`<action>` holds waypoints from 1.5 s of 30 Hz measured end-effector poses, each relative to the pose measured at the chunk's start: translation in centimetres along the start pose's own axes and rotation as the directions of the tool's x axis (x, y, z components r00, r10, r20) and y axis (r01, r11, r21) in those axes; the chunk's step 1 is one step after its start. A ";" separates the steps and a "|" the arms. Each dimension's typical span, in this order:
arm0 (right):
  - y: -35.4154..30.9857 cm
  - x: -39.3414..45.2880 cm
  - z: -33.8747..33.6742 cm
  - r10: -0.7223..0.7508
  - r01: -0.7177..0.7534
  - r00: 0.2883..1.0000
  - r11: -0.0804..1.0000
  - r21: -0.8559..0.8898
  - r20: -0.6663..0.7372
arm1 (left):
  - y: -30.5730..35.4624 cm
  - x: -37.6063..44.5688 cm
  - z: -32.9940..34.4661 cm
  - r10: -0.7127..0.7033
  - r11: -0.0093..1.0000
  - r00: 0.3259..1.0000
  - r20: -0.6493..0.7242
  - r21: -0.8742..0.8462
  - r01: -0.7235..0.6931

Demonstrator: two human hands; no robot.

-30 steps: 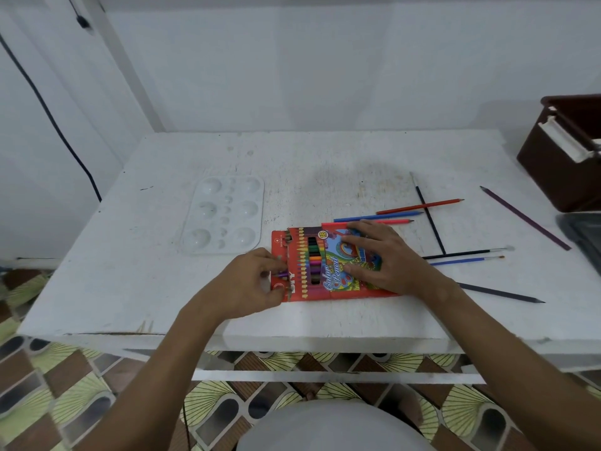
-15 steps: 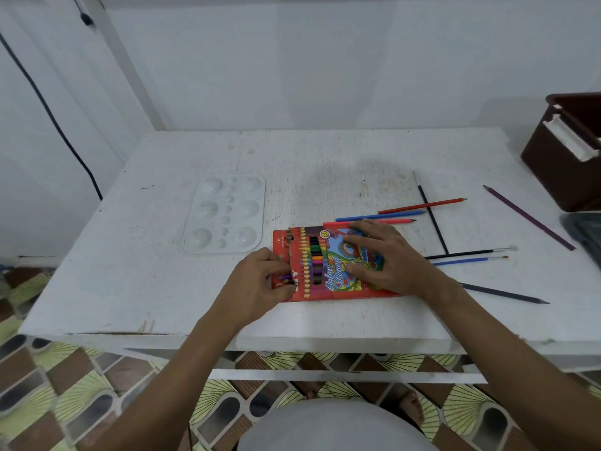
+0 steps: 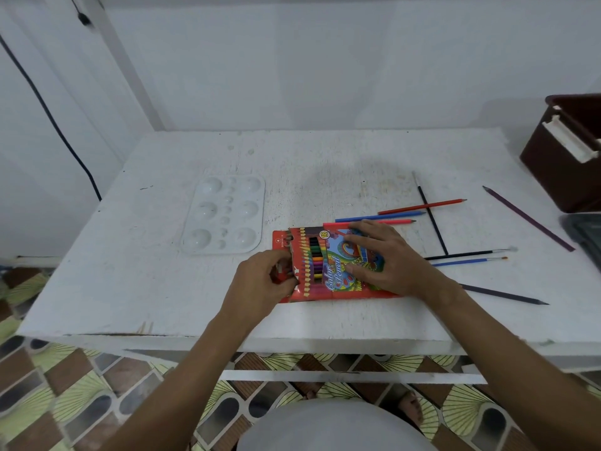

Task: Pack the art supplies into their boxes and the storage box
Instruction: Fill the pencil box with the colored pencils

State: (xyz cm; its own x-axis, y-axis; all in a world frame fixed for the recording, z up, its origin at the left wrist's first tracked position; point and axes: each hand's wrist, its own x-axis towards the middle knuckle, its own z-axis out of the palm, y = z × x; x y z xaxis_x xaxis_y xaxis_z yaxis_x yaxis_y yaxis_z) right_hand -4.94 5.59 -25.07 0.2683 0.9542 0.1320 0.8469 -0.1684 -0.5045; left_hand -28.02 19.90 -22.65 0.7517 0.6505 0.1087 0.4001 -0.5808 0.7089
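Pencil box (image 3: 328, 265) is pressed flat by the right hand (image 3: 383, 258); its flap is pinched by the left hand (image 3: 263, 281); pencils (image 3: 422, 208) and brushes (image 3: 468, 254) remain unpacked on the desk (image 3: 130, 271).

A white painted table (image 3: 136, 262), scuffed and stained, stands against a white wall (image 3: 325, 60); a black cable (image 3: 48, 118) runs down the wall at far left, and below the near edge lies a floor (image 3: 65, 402) of brown, grey and yellow-green patterned tiles

Home, patterned floor tiles (image 3: 81, 402), white table (image 3: 162, 288)
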 end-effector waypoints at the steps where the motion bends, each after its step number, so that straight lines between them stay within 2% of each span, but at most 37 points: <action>1: 0.0 0.0 0.0 0.001 -0.001 1.000 1.000 0.001 0.000 | 0.0 0.0 0.0 0.004 1.000 1.000 -0.001 -0.001 -0.004; 4: -0.1 0.0 -0.1 0.008 -0.008 1.000 1.000 -0.002 0.014 | -0.7 0.0 -0.5 0.037 0.998 0.999 0.008 0.040 -0.038; 9: -0.1 0.0 -0.1 0.014 -0.014 1.000 1.000 -0.011 0.020 | -1.5 0.0 -1.3 -0.086 0.993 0.996 0.021 0.084 0.084; 15: -0.1 0.0 0.0 0.014 -0.014 1.000 1.000 -0.012 0.021 | -1.0 0.2 -0.6 -0.033 0.997 0.998 0.055 0.069 0.029; 19: 0.0 0.0 -0.1 0.007 -0.007 1.000 1.000 -0.011 0.012 | -1.0 0.2 -0.6 -0.043 0.998 0.996 0.082 0.054 0.039; 24: -0.1 0.0 -0.1 0.008 -0.008 1.000 1.000 -0.013 0.020 | -1.4 0.5 -0.9 -0.069 0.997 0.996 0.053 0.042 0.067; 31: 0.0 0.1 0.0 0.020 -0.019 0.999 1.000 -0.020 0.034 | -1.6 1.1 -1.4 -0.036 0.999 0.981 0.190 0.014 0.034; 33: 0.0 0.1 0.0 0.023 -0.023 0.999 1.000 -0.018 0.038 | -1.5 1.5 -1.7 -0.056 0.998 0.990 0.127 0.016 0.055; 35: 0.0 0.1 0.0 0.025 -0.024 0.999 1.000 -0.015 0.039 | -1.5 1.9 -1.5 -0.046 0.996 0.998 0.047 0.084 0.042; 37: 0.0 0.1 0.0 0.024 -0.023 0.999 1.000 -0.014 0.037 | -1.5 2.3 -0.8 -0.014 0.974 0.999 0.035 0.226 0.006; 39: 0.0 0.1 0.0 0.025 -0.025 0.999 1.000 -0.017 0.037 | -1.3 2.5 -0.1 -0.043 0.949 0.999 0.033 0.314 0.031; 45: 0.0 0.0 0.0 0.030 -0.029 0.999 0.999 -0.014 0.041 | 0.1 2.6 0.9 -0.129 0.946 0.991 0.044 0.306 0.109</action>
State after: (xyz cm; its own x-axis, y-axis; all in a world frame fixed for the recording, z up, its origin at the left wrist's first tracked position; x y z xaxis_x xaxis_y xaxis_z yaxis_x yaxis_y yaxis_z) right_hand -4.94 5.62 -25.05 0.2744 0.9582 0.0815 0.8449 -0.1998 -0.4961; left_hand -25.54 21.12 -22.97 0.7161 0.6978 -0.0137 0.6209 -0.6279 0.4693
